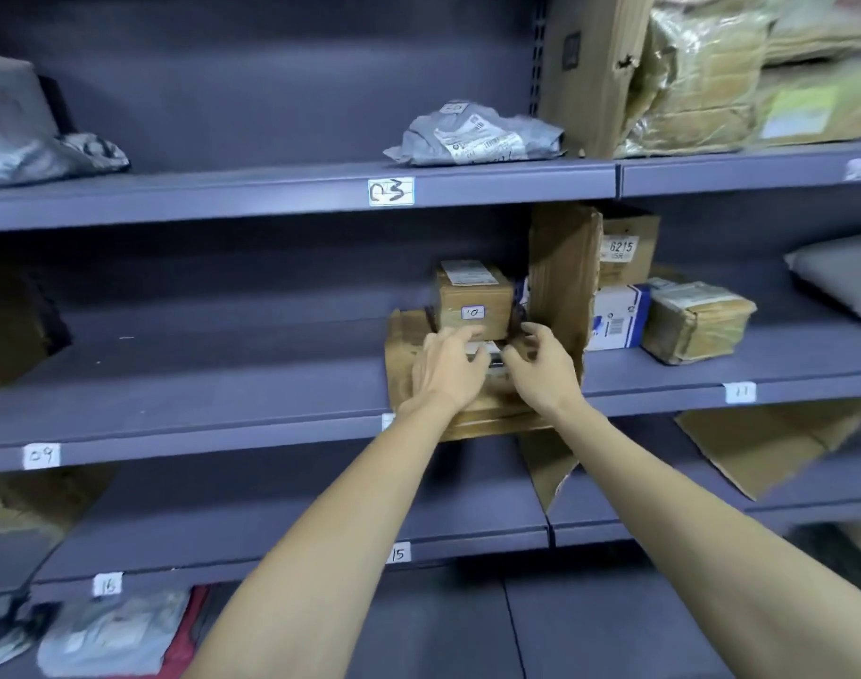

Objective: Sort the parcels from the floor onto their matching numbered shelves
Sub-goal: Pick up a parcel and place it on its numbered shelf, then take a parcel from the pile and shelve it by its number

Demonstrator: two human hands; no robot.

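Both hands on flat cardboard box [404,355] at middle shelf [183,414] edge: left hand [448,367] fingers spread flat, right hand [541,367] fingers curled, grip unclear.

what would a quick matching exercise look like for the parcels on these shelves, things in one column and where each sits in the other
Things:
1. grey crumpled bag
2. small brown box
3. blue and white box
4. red-edged mailer

Places:
A. right of the upright cardboard divider
B. on the shelf tagged 03
C. bottom left, below tag 16
D. stacked on a flat box, just above both hands

Pairs: 1-B, 2-D, 3-A, 4-C
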